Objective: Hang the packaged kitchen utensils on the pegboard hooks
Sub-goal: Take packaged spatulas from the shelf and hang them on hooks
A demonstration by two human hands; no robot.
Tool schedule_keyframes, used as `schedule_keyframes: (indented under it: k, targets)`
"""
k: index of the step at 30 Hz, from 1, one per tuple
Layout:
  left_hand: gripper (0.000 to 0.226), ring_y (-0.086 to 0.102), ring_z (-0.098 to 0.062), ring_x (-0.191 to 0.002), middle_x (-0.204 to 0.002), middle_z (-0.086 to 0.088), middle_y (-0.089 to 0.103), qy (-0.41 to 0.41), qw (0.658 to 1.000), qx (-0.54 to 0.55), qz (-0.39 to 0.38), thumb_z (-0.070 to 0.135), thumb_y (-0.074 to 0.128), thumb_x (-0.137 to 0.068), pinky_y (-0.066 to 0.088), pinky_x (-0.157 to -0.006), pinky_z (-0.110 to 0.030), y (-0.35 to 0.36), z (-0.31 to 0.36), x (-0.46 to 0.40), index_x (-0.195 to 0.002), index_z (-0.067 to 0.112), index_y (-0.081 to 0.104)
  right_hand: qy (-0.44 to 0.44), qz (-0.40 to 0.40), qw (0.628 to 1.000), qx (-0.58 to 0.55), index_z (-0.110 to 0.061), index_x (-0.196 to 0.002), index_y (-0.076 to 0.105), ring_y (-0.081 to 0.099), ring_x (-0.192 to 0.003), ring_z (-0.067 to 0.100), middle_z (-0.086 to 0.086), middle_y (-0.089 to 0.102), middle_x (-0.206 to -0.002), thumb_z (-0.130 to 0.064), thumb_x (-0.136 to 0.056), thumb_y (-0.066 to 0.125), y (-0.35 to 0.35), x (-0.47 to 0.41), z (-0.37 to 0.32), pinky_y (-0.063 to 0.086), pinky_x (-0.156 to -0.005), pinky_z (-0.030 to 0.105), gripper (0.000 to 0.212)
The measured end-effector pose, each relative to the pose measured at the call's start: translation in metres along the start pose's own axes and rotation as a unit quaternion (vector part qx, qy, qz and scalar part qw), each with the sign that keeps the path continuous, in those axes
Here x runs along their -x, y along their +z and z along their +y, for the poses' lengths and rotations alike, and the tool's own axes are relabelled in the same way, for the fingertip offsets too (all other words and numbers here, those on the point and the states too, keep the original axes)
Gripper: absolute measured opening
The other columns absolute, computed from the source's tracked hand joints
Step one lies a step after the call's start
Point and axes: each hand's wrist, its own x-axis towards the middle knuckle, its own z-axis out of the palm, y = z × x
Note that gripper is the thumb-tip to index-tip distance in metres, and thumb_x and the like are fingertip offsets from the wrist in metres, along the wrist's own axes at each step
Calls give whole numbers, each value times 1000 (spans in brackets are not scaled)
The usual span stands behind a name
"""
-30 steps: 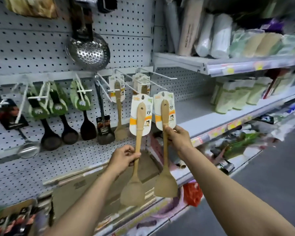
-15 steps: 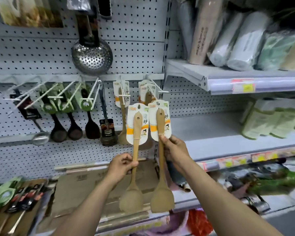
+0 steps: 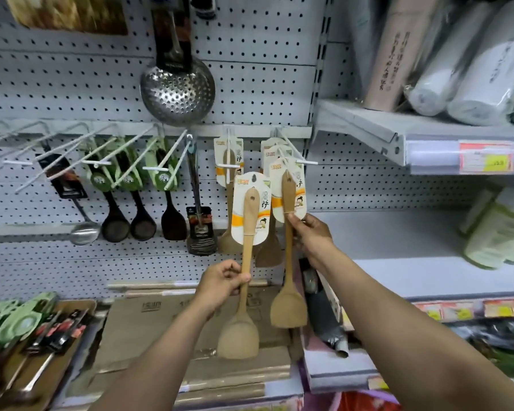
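My left hand [image 3: 220, 280] grips the handle of a wooden spatula [image 3: 244, 280] with a white and orange card round its top, held upright in front of the pegboard [image 3: 250, 84]. My right hand [image 3: 310, 237] grips a second carded wooden spatula [image 3: 288, 262], higher and to the right. The top of its card is at the tip of the right white hook [image 3: 297, 155], where similar carded spatulas [image 3: 269, 149] hang. One more carded spatula [image 3: 229, 161] hangs on the hook to the left.
A steel skimmer [image 3: 177, 90] hangs above. Dark ladles and turners [image 3: 143, 223] hang at left on several hooks. Flat cardboard boxes [image 3: 161, 327] lie on the bottom shelf, with loose utensils [image 3: 27, 330] at far left. Wrapped rolls [image 3: 469, 72] sit on the right shelves.
The view has shifted left and closer to the pegboard. My right hand has raised its spatula up to the right hook. My left hand's spatula stays lower, beside it.
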Motion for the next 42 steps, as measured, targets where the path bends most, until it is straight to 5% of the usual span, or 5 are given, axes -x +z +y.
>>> schedule_keyframes:
  k: [10, 21, 29, 35, 42]
  targets:
    - [14, 71, -11, -72, -79, -5, 73, 15, 1000, -6, 18, 8, 72, -84, 58, -67, -23, 3, 11, -10, -89, -1, 63, 1, -33, 999, 16, -17, -109, 73, 72, -95, 23, 0, 78, -99, -26, -93, 68, -1, -36, 0, 57, -87, 37, 18]
    - [12, 69, -19, -78, -76, -5, 72, 28, 1000, -2, 12, 11, 76, -81, 59, -77, -37, 13, 5, 19, -80, 8, 65, 48, 19, 990, 129, -24, -98, 71, 65, -108, 22, 0, 71, -115, -43, -85, 75, -10, -16, -11, 52, -99, 43, 23]
    - [14, 69, -23, -81, -82, -12, 70, 51, 999, 10, 0, 10, 78, -79, 58, -79, -41, 36, 2, 40, -81, 6, 64, -91, -90, 988, -90, -13, -103, 73, 69, -95, 23, 8, 75, -105, -47, -74, 80, -3, 57, -52, 54, -84, 36, 45]
    - [15, 65, -19, -77, -78, -8, 66, 66, 997, 18, -24, 6, 76, -80, 58, -73, -37, 55, 14, 41, -83, 3, 62, -160, -18, 985, -65, -9, -88, 71, 64, -75, 13, 3, 71, -82, -12, -86, 76, -3, 66, -80, 55, -77, 32, 6]
    - [15, 65, -24, -74, -75, -11, 66, 52, 998, 13, -37, 4, 75, -81, 54, -71, -38, 62, 10, 38, -82, 5, 60, -131, 37, 988, -70, -9, -81, 69, 64, -73, 16, 6, 71, -81, -7, -86, 75, -6, 64, -79, 56, -80, 34, 7]
